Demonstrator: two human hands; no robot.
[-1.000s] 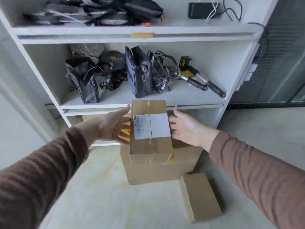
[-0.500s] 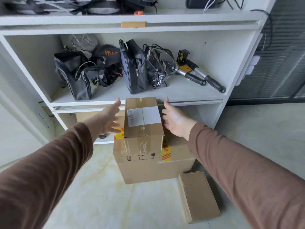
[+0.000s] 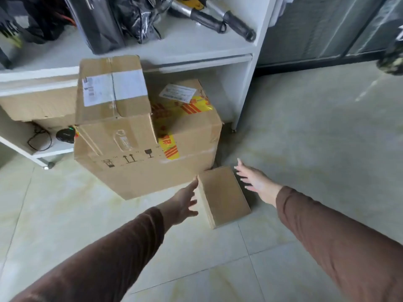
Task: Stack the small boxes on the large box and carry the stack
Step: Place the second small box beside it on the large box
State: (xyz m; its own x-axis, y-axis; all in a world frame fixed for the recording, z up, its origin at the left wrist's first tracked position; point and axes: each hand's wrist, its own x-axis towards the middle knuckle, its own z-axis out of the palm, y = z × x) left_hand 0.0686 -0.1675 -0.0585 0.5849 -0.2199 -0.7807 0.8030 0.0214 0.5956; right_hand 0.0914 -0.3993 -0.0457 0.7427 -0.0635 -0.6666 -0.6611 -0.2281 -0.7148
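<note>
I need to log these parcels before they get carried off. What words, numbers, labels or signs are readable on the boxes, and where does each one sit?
No text can be quoted; all of it is blurred.
Small box, top: white shipping label with barcode, print unreadable.
Large box, top: white label, print too small to read.
Large box, top and front: yellow tape with red characters, blurred.
Large box, front: printed handling signs, two upward arrows and a glass; a mark beside them is illegible.
Flat box on the floor: no markings visible.

You can make out handling symbols, upward arrows and a glass, on the large box's [image 3: 152,171] front face. Its shipping label [image 3: 177,93] and the stacked box's label [image 3: 98,89] stay illegible.
</note>
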